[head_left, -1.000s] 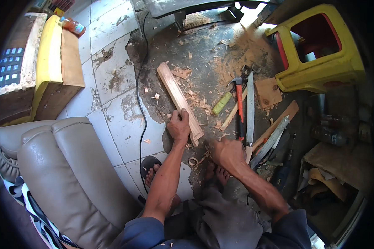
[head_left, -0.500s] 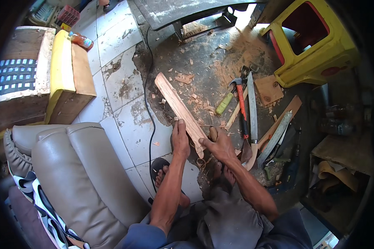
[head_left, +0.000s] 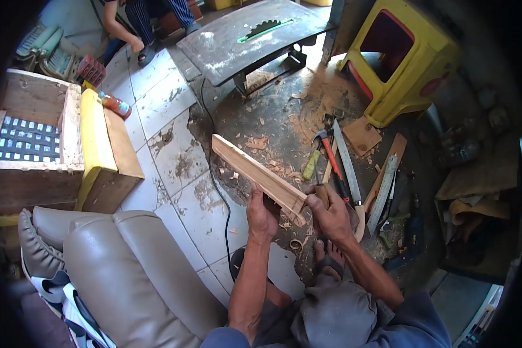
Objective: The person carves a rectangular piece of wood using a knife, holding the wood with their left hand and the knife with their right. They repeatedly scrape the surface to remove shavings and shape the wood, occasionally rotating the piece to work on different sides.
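Note:
A long, pale strip of wood (head_left: 255, 177) with a lengthwise edge or groove slants from upper left to lower right in front of me. My left hand (head_left: 262, 217) grips its near half from the left and below, fingers partly hidden beneath it. At the strip's near end, my right hand (head_left: 333, 220) is closed round a brown wooden handle (head_left: 321, 195), its thumb close against the wood. Whatever the handle belongs to is mostly hidden. Just beyond the right hand lie a hammer (head_left: 333, 158) with a red and black handle, a long-bladed machete (head_left: 347, 165) and a green-handled tool (head_left: 311, 165).
Wood shavings (head_left: 258, 142) litter the dark floor. A saw table (head_left: 226, 55) with a toothed blade stands ahead, a yellow stool (head_left: 383, 101) at far right. Another person's hand (head_left: 136, 44) shows at the top left. Leather-like cushions (head_left: 139, 272) fill the lower left; a black cable (head_left: 226, 203) crosses the tiles.
The view has tilted up, showing more of the saw table and another person. The wood strip has turned flatter and rolled, showing another face. Both hands keep their holds.

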A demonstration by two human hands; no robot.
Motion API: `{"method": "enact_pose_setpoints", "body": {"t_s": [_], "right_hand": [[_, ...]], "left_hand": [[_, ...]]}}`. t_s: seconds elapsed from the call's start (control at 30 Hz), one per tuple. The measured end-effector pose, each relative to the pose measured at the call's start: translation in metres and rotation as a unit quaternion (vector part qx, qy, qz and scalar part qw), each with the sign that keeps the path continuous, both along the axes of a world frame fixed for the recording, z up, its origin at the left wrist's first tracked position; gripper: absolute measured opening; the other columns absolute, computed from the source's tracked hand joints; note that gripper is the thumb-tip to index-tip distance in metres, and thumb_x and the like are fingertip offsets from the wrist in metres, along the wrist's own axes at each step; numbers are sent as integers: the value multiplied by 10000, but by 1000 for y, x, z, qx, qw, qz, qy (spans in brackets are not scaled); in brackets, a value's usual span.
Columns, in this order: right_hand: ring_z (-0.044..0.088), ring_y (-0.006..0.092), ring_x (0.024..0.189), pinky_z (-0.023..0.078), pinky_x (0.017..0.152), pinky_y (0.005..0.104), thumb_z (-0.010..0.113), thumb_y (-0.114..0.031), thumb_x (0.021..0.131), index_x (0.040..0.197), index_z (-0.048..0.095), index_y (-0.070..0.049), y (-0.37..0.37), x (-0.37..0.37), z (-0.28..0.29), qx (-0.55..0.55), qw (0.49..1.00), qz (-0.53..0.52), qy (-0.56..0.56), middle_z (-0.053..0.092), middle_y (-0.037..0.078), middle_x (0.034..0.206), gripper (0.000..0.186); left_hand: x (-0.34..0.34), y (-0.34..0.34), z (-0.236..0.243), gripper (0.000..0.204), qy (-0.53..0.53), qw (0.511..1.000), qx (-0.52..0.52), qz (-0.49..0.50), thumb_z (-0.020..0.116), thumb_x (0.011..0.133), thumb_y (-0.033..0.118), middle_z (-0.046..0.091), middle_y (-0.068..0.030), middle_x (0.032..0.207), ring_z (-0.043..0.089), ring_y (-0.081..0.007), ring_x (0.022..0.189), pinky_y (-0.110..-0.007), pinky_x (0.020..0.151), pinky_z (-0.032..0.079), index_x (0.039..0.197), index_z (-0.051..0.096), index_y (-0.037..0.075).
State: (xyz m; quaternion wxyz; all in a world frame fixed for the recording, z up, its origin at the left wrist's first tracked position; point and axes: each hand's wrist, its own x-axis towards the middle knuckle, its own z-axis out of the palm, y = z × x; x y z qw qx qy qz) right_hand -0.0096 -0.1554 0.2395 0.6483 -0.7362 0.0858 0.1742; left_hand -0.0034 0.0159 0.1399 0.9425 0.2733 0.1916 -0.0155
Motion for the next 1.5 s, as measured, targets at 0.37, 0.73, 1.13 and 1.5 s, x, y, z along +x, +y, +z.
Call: {"method": "enact_pose_setpoints", "body": {"t_s": [0.37,0.73,1.13,1.5], "right_hand": [[552,109,744,473,660,289,771,-281,869,1029,626,21,29,-17,-5,-54,996,33,-59,616,41,831,372],[548,110,620,435,515,306,749,-292,896,970,560,-17,8,29,-33,-28,997,-67,-9,551,35,738,341],[573,155,625,480,561,334,674,-222,914,1007,538,-3,5,125,-43,-51,987,-110,-103,560,72,784,274],[515,149,585,426,564,346,603,-360,966,1009,613,-22,-34,67,-95,-107,987,-120,13,508,7,710,340]], "left_hand": [[-1,15,28,438,-21,999,-29,-19,532,1035,343,677,-177,1032,697,-288,901,-436,827,597,1275,539,-23],[-3,19,32,295,-68,985,-72,-141,537,1010,170,592,-146,912,674,-266,720,-414,581,630,1232,430,7],[-8,-6,29,608,-43,935,236,-263,718,876,148,534,-107,1084,597,-173,945,-315,752,554,1332,339,14],[-7,0,32,491,-21,954,175,-241,634,919,81,610,-131,852,662,-240,638,-371,554,579,1293,316,72]]}}
